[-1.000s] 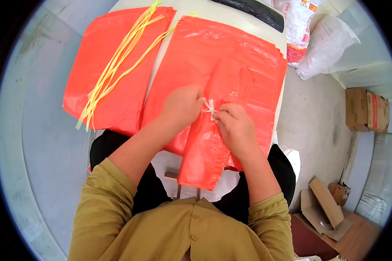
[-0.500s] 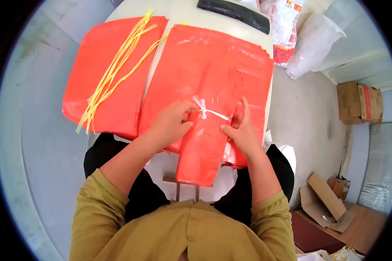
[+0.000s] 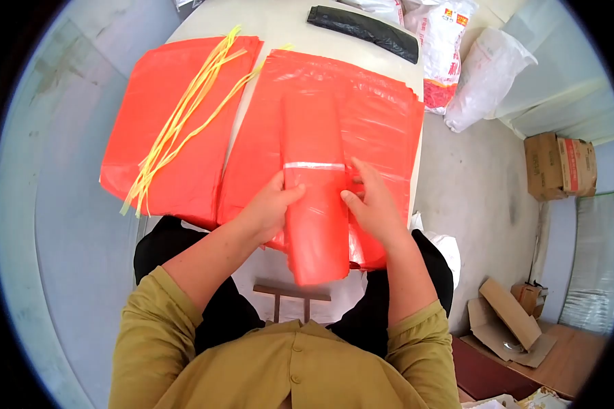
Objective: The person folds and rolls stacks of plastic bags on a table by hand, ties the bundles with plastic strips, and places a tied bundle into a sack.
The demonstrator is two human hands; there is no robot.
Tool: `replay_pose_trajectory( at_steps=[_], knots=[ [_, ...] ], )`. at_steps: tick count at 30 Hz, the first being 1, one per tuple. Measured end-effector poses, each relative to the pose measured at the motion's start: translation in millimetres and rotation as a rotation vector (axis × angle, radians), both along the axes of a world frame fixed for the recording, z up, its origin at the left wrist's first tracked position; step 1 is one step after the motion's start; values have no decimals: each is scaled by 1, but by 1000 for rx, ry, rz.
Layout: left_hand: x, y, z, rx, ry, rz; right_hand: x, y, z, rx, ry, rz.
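A rolled red plastic bundle (image 3: 315, 225) lies over the front edge of a red sheet stack (image 3: 382, 102), with a white tie (image 3: 314, 165) flat around its middle and no knot showing. My left hand (image 3: 273, 204) holds the bundle's left side, thumb on top. On the right side my right hand (image 3: 374, 204) holds it too, thumb against the edge and fingers partly behind it. To the left lies a second red stack (image 3: 164, 116), with yellow strips (image 3: 177, 123) across it.
A black rolled bundle (image 3: 363, 32) lies at the back of the white table (image 3: 280, 24). White sacks (image 3: 488, 78) stand beyond the table's right side. Cardboard boxes (image 3: 559, 165) are at the far right, and opened cardboard (image 3: 508, 324) lies at the lower right.
The bundle has turned over, so the knotted bow seen earlier is out of sight and a flat band shows. My hands have moved from the knot to the bundle's two sides.
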State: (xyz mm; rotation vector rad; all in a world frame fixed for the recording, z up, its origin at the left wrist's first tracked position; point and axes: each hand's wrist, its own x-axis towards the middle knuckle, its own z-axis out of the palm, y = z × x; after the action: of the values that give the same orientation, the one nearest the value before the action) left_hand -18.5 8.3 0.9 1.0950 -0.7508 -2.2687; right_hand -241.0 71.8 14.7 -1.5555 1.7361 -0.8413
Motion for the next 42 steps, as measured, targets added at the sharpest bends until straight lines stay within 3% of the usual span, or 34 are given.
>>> replay_pose_trajectory(
  at_steps=[2, 7, 8, 10, 13, 14, 16, 20, 25, 28, 34, 42],
  knots=[
    [-1, -3, -2, 23, 8, 34, 4, 1, -10, 25, -93, -7],
    [8, -21, 13, 120, 208, -55, 13, -2, 24, 141, -778, -176],
    [9, -24, 17, 145, 219, -76, 13, -2, 22, 135, -781, -213],
    [5, -20, 15, -3, 13, -119, 11, -3, 15, 122, -786, -287],
    [0, -4, 19, -254, -227, -147, 14, -5, -6, 130, -534, -230],
    [-1, 0, 20, -343, -294, -150, 14, -3, -8, 118, -585, -249],
    [0, -4, 17, -285, -238, -153, 23, -4, 7, 95, -687, -285],
    [1, -7, 9, -230, -149, -128, 9, -5, -33, 28, -374, -199],
    [-2, -8, 8, -193, -167, -66, 13, -7, -19, 42, -293, -216],
    [-3, -7, -1, -198, -171, -42, 8, -10, -40, -65, -257, -157],
    [-3, -4, 0, -226, -159, -29, 9, -10, -40, 36, -513, -211],
    [-5, -6, -9, -216, -172, -11, 15, -9, -32, 68, -665, -278]
  ],
)
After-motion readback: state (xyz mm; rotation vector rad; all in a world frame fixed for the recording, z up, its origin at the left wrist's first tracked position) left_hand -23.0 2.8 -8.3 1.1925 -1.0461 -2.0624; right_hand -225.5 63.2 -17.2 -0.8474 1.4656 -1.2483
